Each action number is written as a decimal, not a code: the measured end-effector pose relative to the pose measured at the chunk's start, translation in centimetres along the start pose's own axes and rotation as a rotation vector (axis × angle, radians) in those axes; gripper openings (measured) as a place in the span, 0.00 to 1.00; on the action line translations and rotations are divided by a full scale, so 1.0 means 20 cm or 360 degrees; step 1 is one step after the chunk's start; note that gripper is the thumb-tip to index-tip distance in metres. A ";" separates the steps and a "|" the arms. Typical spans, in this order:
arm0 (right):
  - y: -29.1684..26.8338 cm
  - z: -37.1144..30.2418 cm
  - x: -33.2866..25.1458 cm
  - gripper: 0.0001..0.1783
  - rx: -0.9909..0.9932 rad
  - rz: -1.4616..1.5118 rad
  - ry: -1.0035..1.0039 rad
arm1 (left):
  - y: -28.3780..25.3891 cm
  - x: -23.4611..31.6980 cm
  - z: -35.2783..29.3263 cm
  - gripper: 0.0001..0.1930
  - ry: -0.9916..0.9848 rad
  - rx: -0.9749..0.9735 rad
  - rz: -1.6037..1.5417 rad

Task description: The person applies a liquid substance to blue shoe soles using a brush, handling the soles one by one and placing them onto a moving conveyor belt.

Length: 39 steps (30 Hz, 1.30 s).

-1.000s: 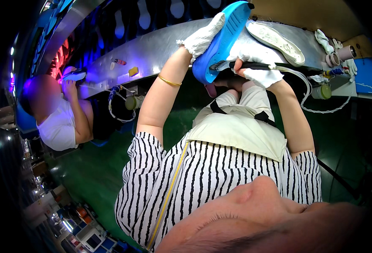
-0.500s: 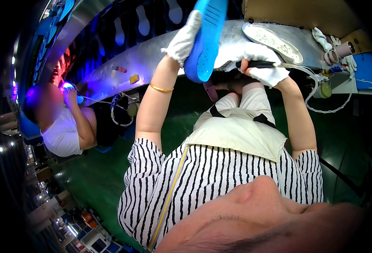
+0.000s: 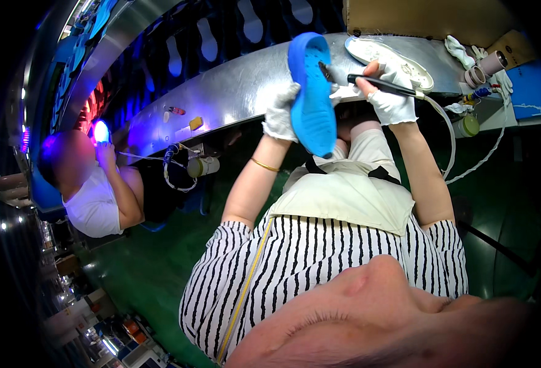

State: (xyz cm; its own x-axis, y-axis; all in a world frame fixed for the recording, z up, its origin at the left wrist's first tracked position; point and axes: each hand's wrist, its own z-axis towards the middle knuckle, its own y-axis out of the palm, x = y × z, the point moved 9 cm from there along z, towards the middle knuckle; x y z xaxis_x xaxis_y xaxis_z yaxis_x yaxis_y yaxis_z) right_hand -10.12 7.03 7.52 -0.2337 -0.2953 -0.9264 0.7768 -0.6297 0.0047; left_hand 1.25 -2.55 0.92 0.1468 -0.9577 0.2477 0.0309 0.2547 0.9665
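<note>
My left hand (image 3: 281, 112), in a white glove, grips a blue shoe sole (image 3: 314, 116) by its left edge. The sole is held up on its long axis over the bench's near edge. My right hand (image 3: 388, 101), its white glove leaving the fingertips bare, holds a slim black-handled brush (image 3: 384, 84) like a pen. A pale hose (image 3: 445, 126) runs from the handle's rear end. Dark bristles show beside the sole's right edge; whether they touch it I cannot tell. A white shoe sole (image 3: 359, 49) lies on the bench behind my right hand, which partly covers it.
The metal bench (image 3: 234, 83) curves off to the left, bearing a yellow block (image 3: 195, 123). Beyond it are soles on a dark rack (image 3: 209, 43). Cups (image 3: 491, 64), gloves (image 3: 459, 51) and a blue panel (image 3: 533, 89) are at right. A co-worker (image 3: 95, 196) sits at left.
My left hand has brought the blue sole lower and nearer, turning it more toward me. My right hand has tilted the brush, its bristle end now up beside the sole.
</note>
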 end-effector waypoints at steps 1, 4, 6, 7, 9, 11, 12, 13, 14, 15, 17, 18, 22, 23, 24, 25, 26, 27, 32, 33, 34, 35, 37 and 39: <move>-0.04 0.01 -0.01 0.10 0.0077 -0.0011 -0.0062 | 0.07 -0.07 0.01 0.29 -0.0032 -0.0011 0.0020; 0.01 0.01 -0.09 0.11 0.0018 -0.0295 -0.0331 | 0.03 -0.16 0.06 0.34 0.0092 0.0202 0.0346; 0.12 -0.03 -0.13 0.11 -0.0168 0.0044 -0.0400 | -0.03 -0.15 0.06 0.35 0.0228 0.0386 0.0518; 0.16 -0.07 -0.17 0.11 -0.0282 -0.0132 -0.0322 | -0.04 -0.12 0.06 0.35 0.0288 0.0440 0.0542; 0.18 -0.09 -0.14 0.11 -0.0367 0.0032 -0.0074 | -0.01 -0.11 0.05 0.37 0.0290 0.0376 0.0395; 0.13 -0.08 -0.12 0.12 -0.0212 0.0009 -0.0100 | -0.04 -0.06 0.03 0.36 0.0315 0.0392 0.0507; 0.13 -0.08 -0.14 0.12 -0.0216 -0.0134 -0.0173 | -0.03 -0.05 0.05 0.36 0.0347 0.0398 0.0511; 0.14 -0.07 -0.14 0.12 -0.0221 -0.0277 -0.0245 | 0.00 -0.05 0.08 0.36 0.0380 0.0404 0.0516; 0.14 -0.08 -0.19 0.11 -0.0125 -0.0244 -0.0448 | 0.01 -0.05 0.10 0.37 0.0413 0.0409 0.0520; 0.19 -0.10 -0.23 0.12 -0.0121 -0.0250 -0.0592 | -0.01 -0.03 0.10 0.37 0.0398 0.0393 0.0484; 0.25 -0.16 -0.25 0.12 -0.0269 -0.0488 -0.0482 | -0.06 -0.01 0.11 0.38 0.0368 0.0359 0.0410; 0.25 -0.16 -0.22 0.12 -0.0297 -0.0356 -0.0357 | -0.07 0.01 0.10 0.39 0.0398 0.0409 0.0441; 0.19 -0.17 -0.19 0.11 -0.0189 -0.0384 -0.0441 | -0.07 0.07 0.11 0.38 0.0505 0.0429 0.0478; 0.21 -0.18 -0.21 0.11 -0.0246 -0.0486 -0.0495 | -0.07 0.08 0.12 0.38 0.0503 0.0427 0.0482; 0.24 -0.20 -0.23 0.11 -0.0312 -0.0583 -0.0552 | -0.06 0.10 0.12 0.38 0.0510 0.0429 0.0487; 0.28 -0.21 -0.26 0.11 -0.0376 -0.0680 -0.0608 | -0.04 0.11 0.11 0.38 0.0516 0.0431 0.0493; 0.30 -0.22 -0.29 0.11 -0.0443 -0.0597 -0.0590 | -0.01 0.12 0.09 0.39 0.0522 0.0414 0.0511; 0.28 -0.21 -0.25 0.11 -0.0471 -0.0458 -0.0381 | 0.02 0.12 0.10 0.40 0.0515 0.0373 0.0482; 0.15 -0.13 -0.18 0.06 -0.0471 -0.0324 -0.0116 | 0.09 0.09 0.06 0.44 0.0486 0.0160 0.0175; 0.11 -0.12 -0.19 0.06 -0.0396 -0.0294 -0.0117 | 0.12 0.05 0.05 0.45 0.0433 0.0044 0.0039; 0.07 -0.11 -0.17 0.07 -0.0278 -0.0002 0.0034 | 0.18 -0.02 0.03 0.47 0.0404 0.0166 0.0237; 0.01 -0.11 -0.18 0.07 -0.0231 0.0029 0.0030 | 0.24 -0.08 0.03 0.47 0.0334 0.0039 0.0134; 0.00 -0.13 -0.25 0.06 -0.0146 -0.0090 -0.0132 | 0.28 -0.12 0.02 0.46 0.0335 -0.0042 0.0163; 0.07 -0.17 -0.23 0.06 -0.0194 0.0089 -0.0130 | 0.23 -0.08 0.02 0.45 0.0470 0.0106 0.0349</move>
State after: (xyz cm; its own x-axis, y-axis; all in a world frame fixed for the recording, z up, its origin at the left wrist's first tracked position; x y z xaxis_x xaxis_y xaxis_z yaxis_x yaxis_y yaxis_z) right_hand -5.86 9.94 10.50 -0.2312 -0.3879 -0.8922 0.8540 -0.5203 0.0050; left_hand 0.84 0.21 4.98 0.4219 -0.7988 0.4288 -0.0960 0.4309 0.8973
